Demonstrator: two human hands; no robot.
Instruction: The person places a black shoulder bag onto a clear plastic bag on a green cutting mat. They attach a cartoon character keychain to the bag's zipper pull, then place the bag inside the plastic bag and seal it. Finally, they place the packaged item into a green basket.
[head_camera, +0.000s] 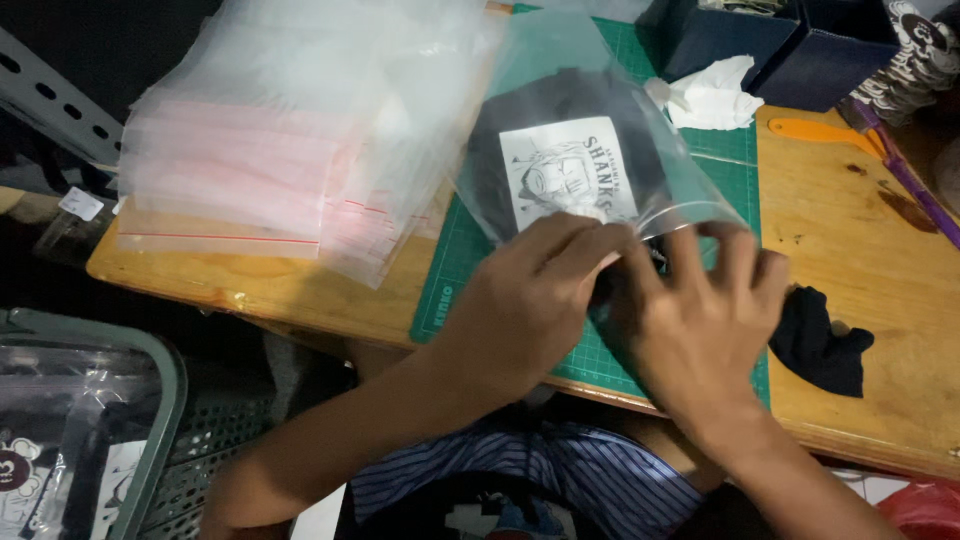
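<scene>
Now both hands pinching the near mouth of clear zip bag (590, 150), left hand (520, 300) and right hand (700, 320) side by side on counter (850, 250), folded dark garment (565, 165) inside, long axis running away beyond fingertips.

A wooden table (860, 300) carries everything; a green cutting mat (730, 165) lies at its centre, running from six o'clock up to twelve; a stack of clear zip bags (290, 150) sits at ten o'clock, partly over the mat's left edge; a clear bag holding a dark folded garment (575, 150) rests on the mat; a white crumpled tissue (712, 95) lies at one o'clock; an orange tool (825, 132) lies at two o'clock; a black cloth (825, 340) lies at four o'clock, just beside the mat.
</scene>
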